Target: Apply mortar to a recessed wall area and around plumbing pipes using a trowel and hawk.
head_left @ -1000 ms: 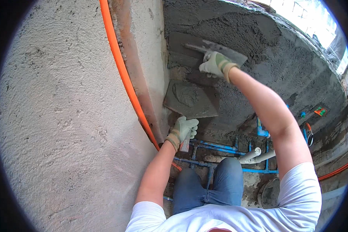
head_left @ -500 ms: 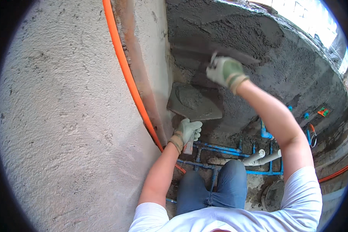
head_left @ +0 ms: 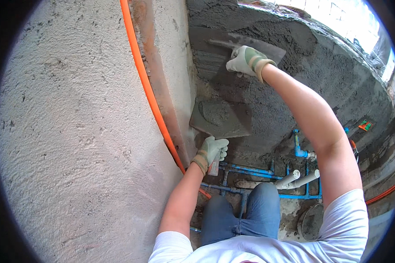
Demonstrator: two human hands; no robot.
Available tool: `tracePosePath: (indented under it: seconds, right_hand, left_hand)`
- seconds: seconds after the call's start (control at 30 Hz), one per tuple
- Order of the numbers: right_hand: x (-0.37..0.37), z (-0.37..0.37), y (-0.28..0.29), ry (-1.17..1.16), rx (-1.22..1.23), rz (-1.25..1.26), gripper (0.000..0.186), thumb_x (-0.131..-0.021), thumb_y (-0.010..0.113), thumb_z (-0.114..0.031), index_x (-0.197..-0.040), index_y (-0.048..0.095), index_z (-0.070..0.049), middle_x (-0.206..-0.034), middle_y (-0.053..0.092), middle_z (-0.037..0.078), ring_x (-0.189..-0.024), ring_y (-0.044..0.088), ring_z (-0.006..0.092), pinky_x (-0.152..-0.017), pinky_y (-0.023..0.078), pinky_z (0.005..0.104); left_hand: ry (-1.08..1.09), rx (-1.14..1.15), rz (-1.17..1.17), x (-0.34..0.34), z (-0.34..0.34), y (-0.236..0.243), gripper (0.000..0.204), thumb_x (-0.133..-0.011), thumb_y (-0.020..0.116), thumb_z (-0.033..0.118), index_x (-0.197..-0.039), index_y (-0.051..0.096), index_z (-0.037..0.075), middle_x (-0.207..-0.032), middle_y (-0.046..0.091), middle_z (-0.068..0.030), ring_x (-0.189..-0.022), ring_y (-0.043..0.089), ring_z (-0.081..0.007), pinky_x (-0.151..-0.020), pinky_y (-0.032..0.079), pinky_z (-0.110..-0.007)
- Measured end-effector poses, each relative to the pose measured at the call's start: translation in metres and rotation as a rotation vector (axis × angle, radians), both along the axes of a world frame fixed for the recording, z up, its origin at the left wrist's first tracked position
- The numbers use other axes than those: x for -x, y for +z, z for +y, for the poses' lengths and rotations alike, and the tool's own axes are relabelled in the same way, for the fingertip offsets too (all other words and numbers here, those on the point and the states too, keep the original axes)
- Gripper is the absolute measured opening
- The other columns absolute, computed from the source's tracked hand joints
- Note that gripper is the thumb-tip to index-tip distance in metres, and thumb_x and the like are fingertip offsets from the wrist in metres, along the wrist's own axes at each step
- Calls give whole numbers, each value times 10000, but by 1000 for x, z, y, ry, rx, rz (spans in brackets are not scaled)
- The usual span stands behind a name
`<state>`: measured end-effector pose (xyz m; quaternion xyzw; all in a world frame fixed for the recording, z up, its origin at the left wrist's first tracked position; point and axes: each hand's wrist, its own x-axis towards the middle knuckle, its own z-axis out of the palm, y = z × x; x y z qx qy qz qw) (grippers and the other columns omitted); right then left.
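My left hand (head_left: 212, 150), in a pale glove, is closed round the handle of a plasterer's hawk (head_left: 237, 127). Wet grey mortar (head_left: 213, 112) lies in a heap on the hawk's flat board, close to the corner between the two walls. Further up, my gloved right hand (head_left: 245, 60) grips a plastering trowel (head_left: 271, 51). Its long blade lies against, or very close to, the freshly plastered dark wall (head_left: 285, 98); exact contact I cannot tell. Smooth streaks show beside the blade, and rougher mortar (head_left: 267, 27) lies above it. The fingers on the trowel handle are partly hidden.
A pale rough wall (head_left: 83, 131) rises close on my left, with an orange conduit (head_left: 145, 83) running along it. Blue pipes (head_left: 259, 172) and white pipe ends (head_left: 309, 175) stand low in front of my knees. A round bucket (head_left: 310, 221) is at lower right.
My right hand has moved up and slightly left with the trowel, whose blade now shows more of its face. The left hand and the hawk have stayed nearly in place.
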<state>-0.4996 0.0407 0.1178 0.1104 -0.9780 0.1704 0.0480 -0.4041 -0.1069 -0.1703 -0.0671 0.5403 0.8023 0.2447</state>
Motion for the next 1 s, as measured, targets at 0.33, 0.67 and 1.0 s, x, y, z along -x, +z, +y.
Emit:
tracePosePath:
  seconds: [0.33, 0.67, 1.0]
  right_hand:
    - [-53, 9, -75, -79, 101, 307, 452, -811, 611, -445, -1019, 689, -51, -933, 697, 230, -891, 680, 388, -817, 535, 441]
    - [-47, -22, -76, 344, 1176, 263, 185, -898, 605, -117, -984, 664, 35, -810, 670, 48, -692, 587, 116, -669, 497, 273]
    - [37, -106, -67, 301, 1435, 603, 205, -905, 627, -203, -820, 680, -25, -675, 642, 31, -541, 531, 101, -531, 426, 262]
  left_hand:
    - [41, 9, 11, -3, -7, 4, 227, -842, 693, 139, -891, 474, 102, -680, 551, -27, -505, 520, -129, -428, 409, -294]
    - [19, -26, -19, -1, -4, -2, 243, -850, 702, 133, -859, 462, 100, -670, 547, -42, -487, 517, -148, -425, 400, -309]
    - [21, -62, -56, 3, 8, 10, 225, -853, 696, 141, -700, 537, 90, -616, 544, -39, -465, 504, -144, -415, 396, -310]
